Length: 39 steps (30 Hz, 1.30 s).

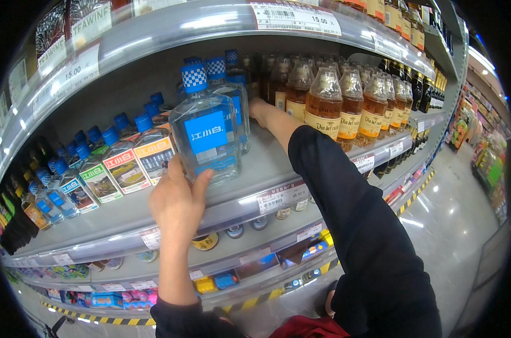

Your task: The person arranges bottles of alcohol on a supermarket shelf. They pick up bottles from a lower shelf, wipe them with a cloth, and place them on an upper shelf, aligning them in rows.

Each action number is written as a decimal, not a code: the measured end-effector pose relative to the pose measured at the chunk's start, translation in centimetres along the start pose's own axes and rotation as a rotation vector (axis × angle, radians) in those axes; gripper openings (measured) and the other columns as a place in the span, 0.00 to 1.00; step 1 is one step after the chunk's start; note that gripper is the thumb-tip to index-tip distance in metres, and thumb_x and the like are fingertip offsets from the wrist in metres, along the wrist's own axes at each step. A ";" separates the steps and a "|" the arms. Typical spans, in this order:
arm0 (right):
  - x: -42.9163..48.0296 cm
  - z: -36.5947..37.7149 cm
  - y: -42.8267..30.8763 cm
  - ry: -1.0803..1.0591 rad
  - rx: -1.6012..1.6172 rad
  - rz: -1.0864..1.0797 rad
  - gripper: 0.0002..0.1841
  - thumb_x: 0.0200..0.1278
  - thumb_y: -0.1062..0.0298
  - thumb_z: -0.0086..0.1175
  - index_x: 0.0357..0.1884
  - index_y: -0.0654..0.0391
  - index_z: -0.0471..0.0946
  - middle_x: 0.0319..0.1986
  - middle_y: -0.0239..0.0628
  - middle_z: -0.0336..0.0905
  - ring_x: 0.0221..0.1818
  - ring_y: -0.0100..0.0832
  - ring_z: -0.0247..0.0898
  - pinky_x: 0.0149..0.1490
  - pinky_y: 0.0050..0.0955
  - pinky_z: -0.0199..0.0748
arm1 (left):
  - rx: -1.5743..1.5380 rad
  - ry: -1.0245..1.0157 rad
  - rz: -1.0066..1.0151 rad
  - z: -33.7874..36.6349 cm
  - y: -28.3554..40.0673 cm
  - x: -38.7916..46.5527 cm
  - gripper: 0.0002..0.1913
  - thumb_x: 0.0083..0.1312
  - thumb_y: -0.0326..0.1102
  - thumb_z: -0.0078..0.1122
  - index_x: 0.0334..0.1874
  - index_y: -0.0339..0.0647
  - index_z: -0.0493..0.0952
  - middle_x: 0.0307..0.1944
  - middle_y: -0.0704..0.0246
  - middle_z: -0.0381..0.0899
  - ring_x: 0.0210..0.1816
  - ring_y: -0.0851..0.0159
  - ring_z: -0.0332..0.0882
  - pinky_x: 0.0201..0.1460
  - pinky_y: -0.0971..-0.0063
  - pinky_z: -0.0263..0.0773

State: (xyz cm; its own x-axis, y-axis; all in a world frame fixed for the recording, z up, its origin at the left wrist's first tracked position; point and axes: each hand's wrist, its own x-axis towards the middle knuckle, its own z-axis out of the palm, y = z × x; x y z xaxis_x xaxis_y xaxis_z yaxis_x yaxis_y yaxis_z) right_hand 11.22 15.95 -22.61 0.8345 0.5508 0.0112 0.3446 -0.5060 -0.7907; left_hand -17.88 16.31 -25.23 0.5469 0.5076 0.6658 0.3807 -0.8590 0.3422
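A large clear glass bottle (215, 116) with a blue label and a blue-and-white checkered cap stands at the shelf's front. My left hand (175, 203) is around its lower left side, thumb across the front and fingers at the side. Close behind it is a similar clear bottle (244, 126), and more checkered caps show deeper in. My right hand (259, 112) reaches into the shelf, right of these bottles. Its fingers are mostly hidden behind the second bottle, so what they touch cannot be seen. Both hands are over the grey metal shelf (268, 154).
Smaller blue-capped bottles (124, 167) line the left. Amber bottles (325, 105) with clear plastic covers crowd the right, close to my right forearm. An upper shelf edge (188, 25) overhangs. Clear price rails (234, 211) edge the shelves. A tiled aisle (445, 219) runs at right.
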 end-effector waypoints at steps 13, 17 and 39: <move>0.0 0.4 -0.1 0.027 -0.069 -0.088 0.29 0.58 0.50 0.50 0.53 0.65 0.71 0.57 0.49 0.66 0.58 0.47 0.64 0.57 0.37 0.67 | 0.015 -0.068 -0.076 -0.2 0.1 0.2 0.29 0.58 0.52 0.57 0.53 0.33 0.68 0.27 0.58 0.79 0.30 0.53 0.78 0.32 0.63 0.70; -0.5 0.5 0.4 0.300 -0.310 -0.240 0.28 0.58 0.61 0.52 0.57 0.68 0.62 0.46 0.58 0.72 0.46 0.50 0.72 0.52 0.34 0.70 | -0.006 -0.074 -0.068 -0.2 0.1 0.2 0.30 0.58 0.52 0.57 0.53 0.33 0.68 0.29 0.56 0.79 0.31 0.52 0.78 0.33 0.63 0.71; 1.1 0.4 -3.8 0.529 -0.348 -0.259 0.36 0.60 0.45 0.48 0.66 0.50 0.51 0.55 0.50 0.56 0.56 0.53 0.60 0.51 0.47 0.70 | 0.008 -0.062 -0.047 0.2 -0.1 0.1 0.30 0.57 0.51 0.59 0.52 0.31 0.67 0.30 0.55 0.78 0.32 0.51 0.78 0.33 0.62 0.71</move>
State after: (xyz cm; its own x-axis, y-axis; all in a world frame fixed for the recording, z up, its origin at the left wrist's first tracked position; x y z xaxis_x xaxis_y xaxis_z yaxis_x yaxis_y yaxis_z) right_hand 10.67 18.73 -19.82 0.7739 0.3288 0.5412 0.6056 -0.6342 -0.4807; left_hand -17.70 16.50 -25.36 0.5730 0.5508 0.6069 0.4129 -0.8336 0.3669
